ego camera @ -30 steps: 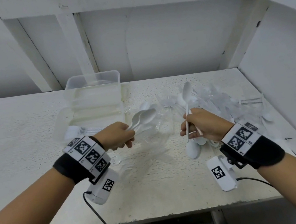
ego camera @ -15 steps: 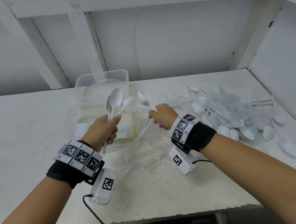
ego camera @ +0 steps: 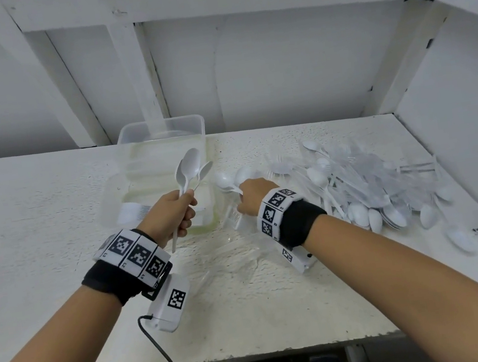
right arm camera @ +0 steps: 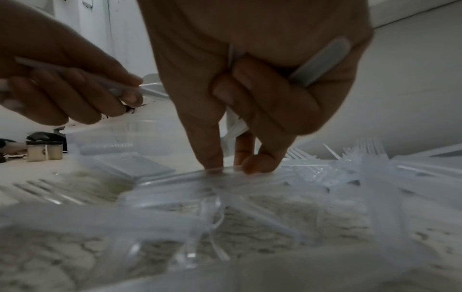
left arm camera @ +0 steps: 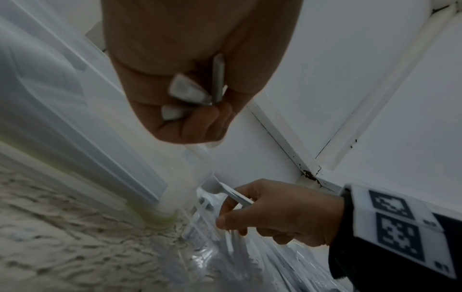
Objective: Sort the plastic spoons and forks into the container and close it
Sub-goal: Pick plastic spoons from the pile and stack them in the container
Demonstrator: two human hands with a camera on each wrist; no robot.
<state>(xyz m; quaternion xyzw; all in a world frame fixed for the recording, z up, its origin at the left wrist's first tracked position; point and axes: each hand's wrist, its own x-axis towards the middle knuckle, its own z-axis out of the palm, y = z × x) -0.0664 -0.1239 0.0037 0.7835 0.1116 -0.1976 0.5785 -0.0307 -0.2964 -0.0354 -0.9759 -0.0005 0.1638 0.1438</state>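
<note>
A clear plastic container (ego camera: 201, 143) stands open at the back of the white table, with a stack of forks (ego camera: 133, 212) at its left side. My left hand (ego camera: 185, 216) grips the handles of three white spoons (ego camera: 190, 164), bowls up, over the container's front right part. Just right of the container, my right hand (ego camera: 244, 201) holds white spoons (ego camera: 225, 179) in its curled fingers. In the right wrist view its thumb and fingertips (right arm camera: 212, 158) press down on clear forks (right arm camera: 250, 183) lying on the table. The left wrist view shows spoon handles (left arm camera: 217, 79) in my left fist.
A large loose pile of white spoons and clear forks (ego camera: 356, 188) covers the table's right half, up to the side wall (ego camera: 454, 117). More clear forks (ego camera: 237, 258) lie in front of my right hand. A black cable (ego camera: 160, 347) hangs over the front edge.
Both hands moved left toward the container. The left hand tipped its spoons upright over it. The right hand left the pile with its spoons and came down on the clear forks beside the container.
</note>
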